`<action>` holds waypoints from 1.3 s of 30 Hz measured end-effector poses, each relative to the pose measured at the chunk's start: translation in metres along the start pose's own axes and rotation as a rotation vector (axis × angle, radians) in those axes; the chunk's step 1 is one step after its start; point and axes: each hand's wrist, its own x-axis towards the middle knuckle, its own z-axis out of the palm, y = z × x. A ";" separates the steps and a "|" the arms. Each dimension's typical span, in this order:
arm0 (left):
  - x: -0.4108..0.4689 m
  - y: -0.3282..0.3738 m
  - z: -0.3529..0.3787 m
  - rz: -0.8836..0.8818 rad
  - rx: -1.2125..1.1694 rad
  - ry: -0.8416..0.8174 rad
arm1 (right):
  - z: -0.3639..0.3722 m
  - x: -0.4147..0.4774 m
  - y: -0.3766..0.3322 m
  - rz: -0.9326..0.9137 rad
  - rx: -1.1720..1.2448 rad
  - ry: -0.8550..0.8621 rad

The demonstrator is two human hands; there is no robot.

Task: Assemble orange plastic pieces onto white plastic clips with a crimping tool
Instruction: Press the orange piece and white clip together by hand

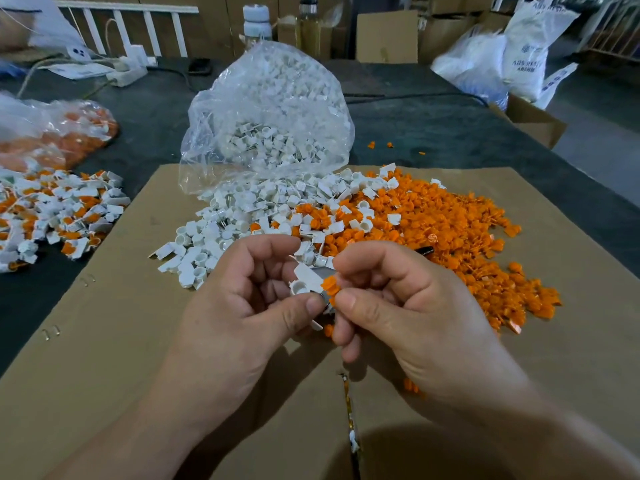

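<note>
My left hand [242,303] pinches a white plastic clip [304,280] with a round cup end, between thumb and fingers. My right hand [398,306] pinches an orange plastic piece [329,285] right beside the clip, touching or nearly touching it. A grey metal part shows between the two hands; what it belongs to is hidden. Behind my hands lie a pile of loose white clips [242,220] and, to the right, a wide pile of orange pieces [457,237]. A dark handle tip [425,251] pokes out of the orange pile.
A flat cardboard sheet [104,358] covers the dark table. A clear bag of white clips [273,116] stands behind the piles. Assembled orange-and-white parts [59,213] lie at the left, with a bag of them [52,133] behind. Sacks and boxes stand at the back right.
</note>
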 end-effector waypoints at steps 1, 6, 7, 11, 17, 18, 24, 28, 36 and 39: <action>0.000 0.000 -0.001 -0.004 0.010 0.006 | 0.001 0.000 0.001 -0.013 -0.009 -0.005; -0.002 0.001 -0.001 0.002 0.082 0.032 | 0.001 -0.001 0.001 -0.071 -0.055 -0.017; -0.002 0.001 -0.001 0.005 0.093 0.030 | 0.001 -0.002 0.002 -0.081 -0.060 -0.024; -0.003 0.000 0.000 0.034 0.147 0.019 | 0.000 -0.004 0.003 -0.145 -0.142 -0.017; -0.005 0.000 0.001 0.104 0.319 0.002 | 0.001 -0.003 0.004 -0.236 -0.504 0.044; -0.005 0.000 0.002 0.102 0.298 -0.013 | 0.001 -0.003 0.004 -0.244 -0.560 0.049; -0.007 0.000 0.002 0.123 0.358 -0.011 | 0.001 -0.001 0.004 -0.275 -0.744 0.082; -0.009 0.005 0.001 0.141 0.520 0.019 | 0.001 -0.001 0.002 -0.321 -0.805 0.038; -0.009 0.003 0.001 0.088 0.300 -0.048 | 0.004 -0.004 0.001 -0.268 -0.672 0.087; -0.009 0.001 0.000 0.088 0.268 -0.085 | 0.002 -0.003 0.004 -0.222 -0.610 0.118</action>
